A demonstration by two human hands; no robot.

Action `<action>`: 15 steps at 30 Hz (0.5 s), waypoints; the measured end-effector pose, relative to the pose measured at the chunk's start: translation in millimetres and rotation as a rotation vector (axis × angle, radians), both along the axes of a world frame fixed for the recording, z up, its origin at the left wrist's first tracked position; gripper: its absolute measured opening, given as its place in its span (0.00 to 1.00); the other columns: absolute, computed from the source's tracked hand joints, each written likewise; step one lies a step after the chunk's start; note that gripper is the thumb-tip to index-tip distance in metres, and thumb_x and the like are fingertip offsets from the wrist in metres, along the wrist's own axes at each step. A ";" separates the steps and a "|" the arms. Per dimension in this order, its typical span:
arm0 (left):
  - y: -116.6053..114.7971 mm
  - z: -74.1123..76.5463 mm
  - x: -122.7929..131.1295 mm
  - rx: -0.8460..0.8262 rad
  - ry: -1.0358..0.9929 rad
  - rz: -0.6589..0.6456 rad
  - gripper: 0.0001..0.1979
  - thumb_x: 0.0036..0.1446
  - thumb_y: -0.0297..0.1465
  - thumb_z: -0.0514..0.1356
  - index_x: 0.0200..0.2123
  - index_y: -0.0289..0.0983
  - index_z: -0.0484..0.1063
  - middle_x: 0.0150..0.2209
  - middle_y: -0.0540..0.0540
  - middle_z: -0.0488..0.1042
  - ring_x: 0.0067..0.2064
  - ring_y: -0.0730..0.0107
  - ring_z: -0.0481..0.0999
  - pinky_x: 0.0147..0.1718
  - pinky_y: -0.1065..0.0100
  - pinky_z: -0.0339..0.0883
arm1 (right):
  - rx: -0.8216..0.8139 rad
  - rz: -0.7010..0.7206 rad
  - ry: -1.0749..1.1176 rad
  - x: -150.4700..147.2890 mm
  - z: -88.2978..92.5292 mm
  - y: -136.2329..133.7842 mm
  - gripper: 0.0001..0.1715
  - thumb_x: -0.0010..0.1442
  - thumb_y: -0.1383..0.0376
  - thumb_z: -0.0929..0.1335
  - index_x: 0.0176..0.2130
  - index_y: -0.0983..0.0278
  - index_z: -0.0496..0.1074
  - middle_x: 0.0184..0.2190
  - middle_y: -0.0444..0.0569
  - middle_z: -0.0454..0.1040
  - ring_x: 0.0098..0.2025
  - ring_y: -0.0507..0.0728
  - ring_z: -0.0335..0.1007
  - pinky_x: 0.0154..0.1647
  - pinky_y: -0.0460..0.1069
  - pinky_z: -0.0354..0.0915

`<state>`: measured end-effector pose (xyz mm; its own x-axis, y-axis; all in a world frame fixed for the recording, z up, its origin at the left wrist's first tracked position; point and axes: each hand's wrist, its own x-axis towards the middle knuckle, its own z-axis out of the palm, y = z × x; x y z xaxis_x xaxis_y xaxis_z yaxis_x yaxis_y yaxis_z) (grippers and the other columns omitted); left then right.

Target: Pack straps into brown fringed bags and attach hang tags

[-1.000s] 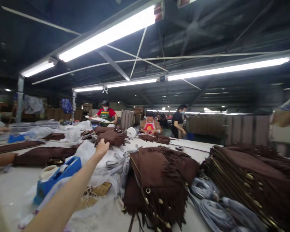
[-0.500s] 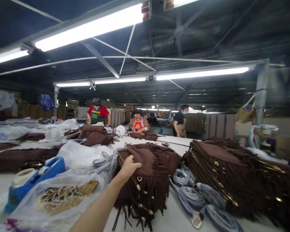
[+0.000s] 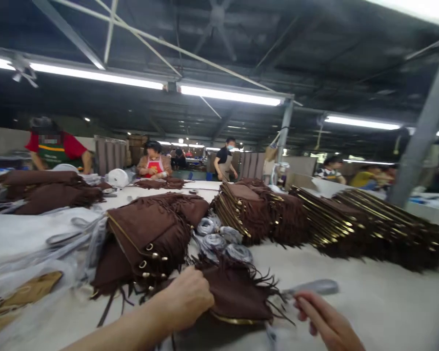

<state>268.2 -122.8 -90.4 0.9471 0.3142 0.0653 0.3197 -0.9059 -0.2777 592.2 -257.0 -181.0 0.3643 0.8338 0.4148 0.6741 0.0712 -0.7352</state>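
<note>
My left hand [image 3: 192,297] is closed on the edge of a brown fringed bag [image 3: 237,292] lying before me, its gold zip edge facing me. At the bag's right side, my right hand [image 3: 325,319] has its fingers curled together in a pinch. A blurred grey strap [image 3: 318,287] passes just behind those fingers; whether they hold it is unclear. Left of the bag rests a pile of similar fringed bags [image 3: 149,229] with gold rings. Coiled grey wrapped straps [image 3: 214,241] sit just beyond the bag.
Long stacks of brown bags [image 3: 325,222] line the right side of the white table [image 3: 351,282]. Clear plastic [image 3: 32,229] and tan tags [image 3: 29,292] lie at left. Across the table are co-workers, one in a green apron [image 3: 53,153] and one in a red apron [image 3: 154,165].
The view has swung right. My left hand has left the top of the bag pile and now grips a bag to its right. My right hand has come into view.
</note>
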 end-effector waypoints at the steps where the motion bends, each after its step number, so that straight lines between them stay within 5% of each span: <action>1: 2.9 -7.8 -4.7 0.017 -0.023 -0.026 0.06 0.57 0.26 0.59 0.28 0.39 0.73 0.29 0.46 0.77 0.35 0.59 0.75 0.32 0.61 0.59 | -0.056 0.070 -0.014 -4.1 2.7 0.8 0.24 0.62 0.46 0.60 0.39 0.57 0.74 0.27 0.49 0.77 0.28 0.60 0.75 0.24 0.50 0.74; 5: 18.9 -27.5 -30.3 0.145 -0.081 -0.174 0.05 0.62 0.27 0.57 0.33 0.39 0.71 0.30 0.48 0.74 0.33 0.65 0.69 0.34 0.62 0.55 | -0.069 0.254 -0.303 -23.0 6.2 4.3 0.17 0.63 0.63 0.60 0.45 0.59 0.74 0.46 0.52 0.76 0.50 0.61 0.73 0.52 0.56 0.72; 8: 26.9 -43.3 -46.0 0.221 -0.113 -0.203 0.08 0.63 0.24 0.54 0.42 0.39 0.71 0.32 0.48 0.74 0.33 0.65 0.67 0.35 0.63 0.54 | -0.191 0.372 -0.506 -34.8 0.7 5.7 0.33 0.54 0.72 0.62 0.59 0.62 0.67 0.60 0.57 0.66 0.62 0.64 0.61 0.64 0.62 0.60; 11: 32.0 -59.8 -47.7 0.192 -0.108 -0.067 0.12 0.62 0.23 0.54 0.46 0.39 0.71 0.35 0.46 0.74 0.35 0.64 0.69 0.40 0.62 0.58 | -0.285 0.403 -0.541 -42.2 -3.9 10.4 0.41 0.53 0.73 0.64 0.65 0.65 0.57 0.64 0.60 0.60 0.65 0.65 0.57 0.65 0.63 0.57; 15: 30.8 -70.6 -32.6 0.106 -0.039 0.276 0.17 0.62 0.22 0.50 0.51 0.36 0.72 0.45 0.39 0.75 0.48 0.55 0.72 0.55 0.48 0.58 | -0.296 0.435 -0.394 -31.8 0.5 13.4 0.48 0.51 0.72 0.64 0.68 0.65 0.48 0.66 0.58 0.56 0.66 0.62 0.53 0.67 0.60 0.54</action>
